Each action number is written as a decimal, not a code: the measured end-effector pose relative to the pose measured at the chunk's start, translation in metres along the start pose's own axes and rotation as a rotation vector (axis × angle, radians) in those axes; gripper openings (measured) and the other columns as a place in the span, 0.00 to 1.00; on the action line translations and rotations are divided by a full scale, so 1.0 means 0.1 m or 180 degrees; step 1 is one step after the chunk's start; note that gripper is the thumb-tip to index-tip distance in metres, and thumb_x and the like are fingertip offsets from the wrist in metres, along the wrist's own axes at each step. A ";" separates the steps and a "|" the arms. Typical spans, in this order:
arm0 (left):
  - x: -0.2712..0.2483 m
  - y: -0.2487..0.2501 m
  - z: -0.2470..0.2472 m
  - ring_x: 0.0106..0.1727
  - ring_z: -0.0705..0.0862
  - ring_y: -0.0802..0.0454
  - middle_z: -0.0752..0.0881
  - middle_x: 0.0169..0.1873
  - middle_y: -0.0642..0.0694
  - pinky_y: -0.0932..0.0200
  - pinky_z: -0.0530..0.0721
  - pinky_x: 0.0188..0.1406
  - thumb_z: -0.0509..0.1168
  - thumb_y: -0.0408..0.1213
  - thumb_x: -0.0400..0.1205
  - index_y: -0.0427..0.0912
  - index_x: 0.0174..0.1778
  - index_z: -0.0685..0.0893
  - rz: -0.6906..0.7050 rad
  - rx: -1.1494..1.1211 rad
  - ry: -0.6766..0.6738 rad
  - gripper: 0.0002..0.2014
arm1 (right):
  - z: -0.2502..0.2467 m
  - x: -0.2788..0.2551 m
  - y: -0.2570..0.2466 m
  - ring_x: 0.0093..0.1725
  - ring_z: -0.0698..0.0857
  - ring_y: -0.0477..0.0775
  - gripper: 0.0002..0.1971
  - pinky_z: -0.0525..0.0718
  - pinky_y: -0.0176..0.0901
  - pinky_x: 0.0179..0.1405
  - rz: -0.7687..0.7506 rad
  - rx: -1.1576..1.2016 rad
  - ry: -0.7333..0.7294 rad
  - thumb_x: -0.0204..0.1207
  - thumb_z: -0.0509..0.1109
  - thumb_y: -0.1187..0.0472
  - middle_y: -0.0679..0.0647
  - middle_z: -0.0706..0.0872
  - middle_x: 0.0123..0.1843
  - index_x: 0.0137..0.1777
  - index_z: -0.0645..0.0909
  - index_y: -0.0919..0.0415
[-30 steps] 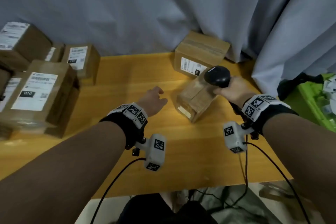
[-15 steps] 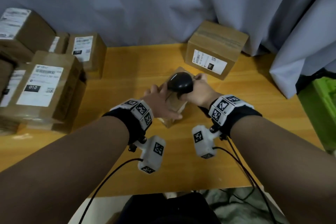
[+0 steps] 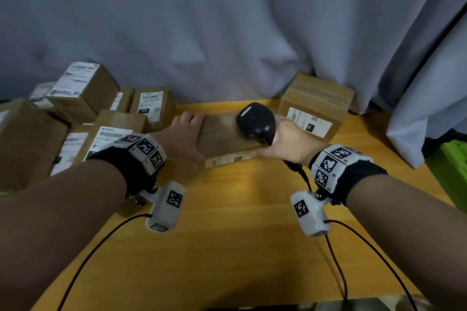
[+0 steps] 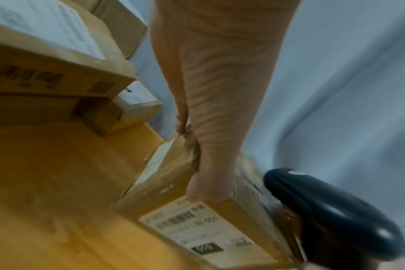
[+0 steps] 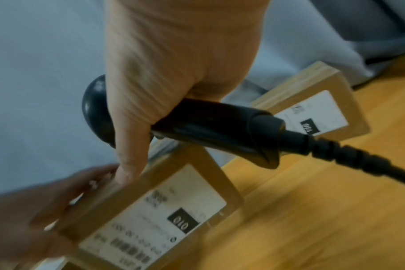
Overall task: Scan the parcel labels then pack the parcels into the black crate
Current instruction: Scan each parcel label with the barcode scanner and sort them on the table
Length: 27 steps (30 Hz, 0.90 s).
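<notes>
In the middle, the left hand [image 3: 185, 135] and right hand [image 3: 290, 142] hold a brown parcel [image 3: 225, 136], the right also gripping the black scanner [image 3: 255, 120].

Yellow wooden tabletop [image 3: 227, 247]. Stacked cardboard parcels [image 3: 83, 113], white labels showing, occupy its left rear area. A single labelled parcel [image 3: 316, 106] rests at the right rear, against the grey curtain [image 3: 227, 28]. Two black cables [image 3: 338, 260] trail across the near edge.

Brown parcel [image 3: 225, 135] with white label [image 5: 150, 215] — black scanner [image 3: 255, 121], yellow-orange table [image 3: 240, 235].
</notes>
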<state>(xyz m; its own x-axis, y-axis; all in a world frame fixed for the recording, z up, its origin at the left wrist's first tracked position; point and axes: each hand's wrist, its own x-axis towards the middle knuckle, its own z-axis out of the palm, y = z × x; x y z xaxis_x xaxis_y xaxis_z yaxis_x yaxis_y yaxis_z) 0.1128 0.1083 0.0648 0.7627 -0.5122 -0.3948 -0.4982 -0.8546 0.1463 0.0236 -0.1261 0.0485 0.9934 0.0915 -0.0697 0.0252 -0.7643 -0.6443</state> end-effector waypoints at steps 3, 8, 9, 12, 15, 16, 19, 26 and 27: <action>-0.06 -0.08 -0.24 0.79 0.58 0.41 0.57 0.77 0.43 0.44 0.68 0.75 0.77 0.51 0.70 0.47 0.84 0.45 0.0234 -0.0188 0.0042 0.55 | -0.05 0.05 -0.12 0.78 0.68 0.55 0.45 0.67 0.58 0.79 -0.0184 -0.0231 0.0161 0.57 0.81 0.37 0.55 0.74 0.75 0.75 0.73 0.51; -0.16 -0.04 -0.50 0.74 0.66 0.46 0.65 0.74 0.47 0.42 0.74 0.72 0.79 0.49 0.64 0.56 0.83 0.48 0.0688 -0.0699 -0.0032 0.57 | -0.20 0.06 -0.33 0.69 0.74 0.50 0.43 0.70 0.43 0.74 -0.0581 -0.0179 0.0224 0.59 0.85 0.47 0.51 0.77 0.68 0.74 0.73 0.57; -0.17 0.02 -0.55 0.73 0.69 0.46 0.68 0.72 0.48 0.40 0.76 0.70 0.79 0.51 0.60 0.60 0.82 0.48 0.0840 -0.0880 0.0009 0.58 | -0.21 0.06 -0.40 0.62 0.77 0.45 0.39 0.74 0.36 0.67 -0.0592 -0.0138 0.0142 0.60 0.85 0.50 0.47 0.79 0.62 0.71 0.75 0.57; -0.20 0.14 -0.66 0.63 0.81 0.46 0.78 0.62 0.47 0.48 0.84 0.61 0.80 0.44 0.59 0.59 0.79 0.50 0.1066 -0.1532 0.0057 0.57 | -0.17 0.02 -0.47 0.53 0.79 0.36 0.35 0.74 0.23 0.54 -0.0537 0.0097 0.0073 0.61 0.84 0.50 0.40 0.81 0.54 0.67 0.76 0.54; -0.20 0.19 -0.74 0.55 0.85 0.46 0.79 0.56 0.45 0.52 0.86 0.55 0.78 0.26 0.68 0.52 0.77 0.52 0.1085 -0.2017 0.0002 0.50 | -0.14 -0.03 -0.46 0.58 0.83 0.38 0.32 0.80 0.38 0.62 -0.0375 0.0812 0.0135 0.62 0.84 0.51 0.43 0.85 0.58 0.66 0.78 0.52; -0.20 0.21 -0.74 0.55 0.86 0.44 0.79 0.57 0.43 0.50 0.87 0.56 0.78 0.25 0.68 0.53 0.76 0.53 0.1062 -0.2132 -0.0035 0.49 | -0.13 -0.04 -0.47 0.59 0.84 0.40 0.30 0.81 0.43 0.64 -0.0328 0.0990 0.0077 0.63 0.84 0.53 0.44 0.86 0.58 0.65 0.79 0.52; -0.22 0.24 -0.72 0.56 0.86 0.43 0.78 0.62 0.37 0.48 0.87 0.56 0.78 0.28 0.66 0.55 0.73 0.57 0.1019 -0.2524 -0.0070 0.47 | -0.15 -0.08 -0.48 0.59 0.86 0.43 0.26 0.81 0.47 0.67 -0.0196 0.1395 -0.0128 0.66 0.83 0.58 0.48 0.89 0.58 0.64 0.81 0.53; -0.11 0.29 -0.64 0.55 0.83 0.52 0.79 0.64 0.40 0.57 0.80 0.55 0.79 0.41 0.59 0.56 0.73 0.59 0.0890 -0.3001 0.0044 0.49 | -0.15 -0.07 -0.42 0.62 0.84 0.39 0.25 0.78 0.43 0.66 0.0148 0.1868 -0.0381 0.66 0.81 0.54 0.43 0.88 0.60 0.63 0.80 0.45; -0.10 0.29 -0.64 0.61 0.81 0.52 0.76 0.68 0.41 0.61 0.78 0.58 0.80 0.41 0.64 0.56 0.77 0.58 0.0854 -0.2887 0.0087 0.49 | -0.14 -0.07 -0.40 0.59 0.85 0.38 0.21 0.80 0.40 0.62 0.0206 0.1898 -0.0350 0.69 0.80 0.56 0.42 0.90 0.56 0.61 0.81 0.47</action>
<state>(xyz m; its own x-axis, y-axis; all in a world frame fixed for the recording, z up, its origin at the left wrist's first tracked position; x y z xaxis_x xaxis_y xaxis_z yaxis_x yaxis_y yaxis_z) 0.1170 0.0828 0.1309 0.6844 -0.6933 -0.2259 -0.1564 -0.4422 0.8831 0.0175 -0.1053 0.0853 0.9725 0.1466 -0.1807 -0.1336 -0.2843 -0.9494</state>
